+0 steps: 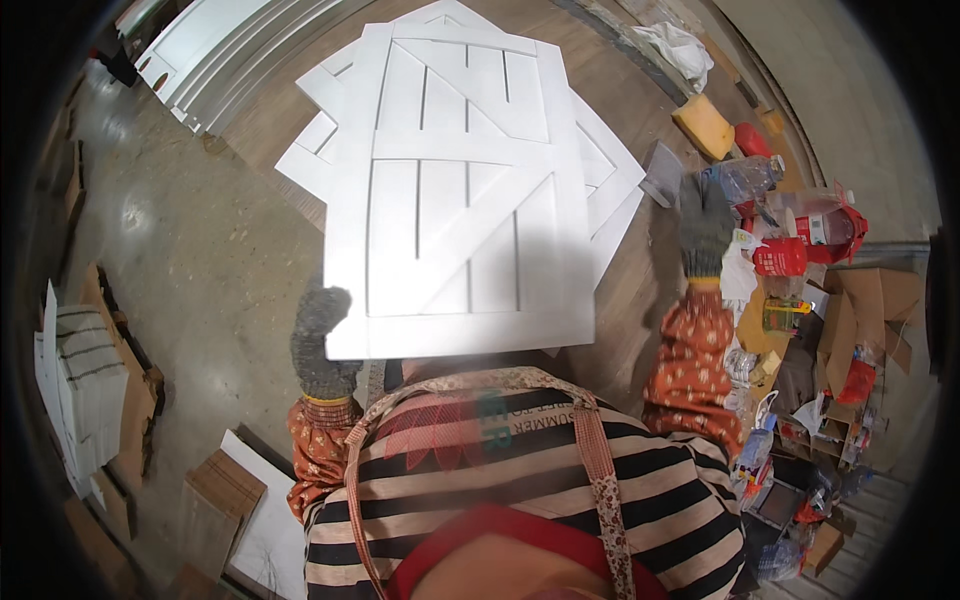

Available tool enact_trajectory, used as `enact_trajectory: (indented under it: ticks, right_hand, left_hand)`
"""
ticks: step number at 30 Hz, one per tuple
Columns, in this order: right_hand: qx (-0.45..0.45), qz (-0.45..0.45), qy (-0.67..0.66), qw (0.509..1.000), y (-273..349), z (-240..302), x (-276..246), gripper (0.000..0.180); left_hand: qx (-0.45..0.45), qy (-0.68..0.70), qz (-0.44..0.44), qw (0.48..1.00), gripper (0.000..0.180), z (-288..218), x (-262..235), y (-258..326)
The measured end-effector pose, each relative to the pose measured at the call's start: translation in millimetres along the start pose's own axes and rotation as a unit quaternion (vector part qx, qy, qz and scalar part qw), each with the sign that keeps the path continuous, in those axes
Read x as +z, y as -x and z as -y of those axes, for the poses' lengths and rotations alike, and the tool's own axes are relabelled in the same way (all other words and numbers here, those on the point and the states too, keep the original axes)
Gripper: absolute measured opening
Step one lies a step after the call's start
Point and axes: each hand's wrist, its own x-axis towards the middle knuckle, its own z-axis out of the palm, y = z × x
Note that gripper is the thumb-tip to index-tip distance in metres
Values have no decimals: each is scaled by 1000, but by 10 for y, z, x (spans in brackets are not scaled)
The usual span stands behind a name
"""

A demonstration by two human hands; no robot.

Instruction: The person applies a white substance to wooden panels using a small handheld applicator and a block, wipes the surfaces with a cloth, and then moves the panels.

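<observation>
A white panel door (pixel 470 235) with raised diagonal braces lies in front of me, its near edge close to my body. My left hand (pixel 322 342), in a dark grey knit glove, is closed on the panel's near left corner. On the right, my right hand (pixel 706 228) wears a matching glove and stretches out beside the cluttered ledge. Its fingers look extended, near a clear plastic bottle (pixel 745 178) and a greyish block (pixel 660 174). Nothing visible is held in it. More white panels (pixel 612 195) lie underneath, turned at different angles.
A yellow sponge (pixel 703 127), red containers (pixel 780 257) and a yellow-labelled bottle (pixel 785 314) crowd the right side. An open cardboard box (pixel 870 310) stands farther right. White panels (pixel 225 60) rest at the far left; cardboard (pixel 222 495) and wrapped boards (pixel 88 385) lie on the left floor.
</observation>
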Motion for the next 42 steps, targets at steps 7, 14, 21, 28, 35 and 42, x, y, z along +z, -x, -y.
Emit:
enact_trajectory:
  ticks: [7,14,21,28,35,42]
  right_hand:
    - [232,100,129,959,708,-452,-92,41]
    - [-108,5,129,986,204,620,-40,44]
    - [-212,208,52,953,-488,2126,752,40]
    - [-327,293,145,886,-881,2331,1271,30]
    - [-251,96,12,963,-1262,1341,1327,24]
    - [-213,-19,215,953,-854,355,622,19]
  left_hand:
    - [-77,314,-155,933,60,-93,144,124]
    - [91,-196,-177,960,36,259,115,387]
    - [8,-100,-185,978,24,89,405,416]
    - [-158,49,-289,943,21,-192,819,230]
    - [-175,10,-251,952,18,-425,773,28]
    - [121,-191,-126,966,23,-362,127,-199]
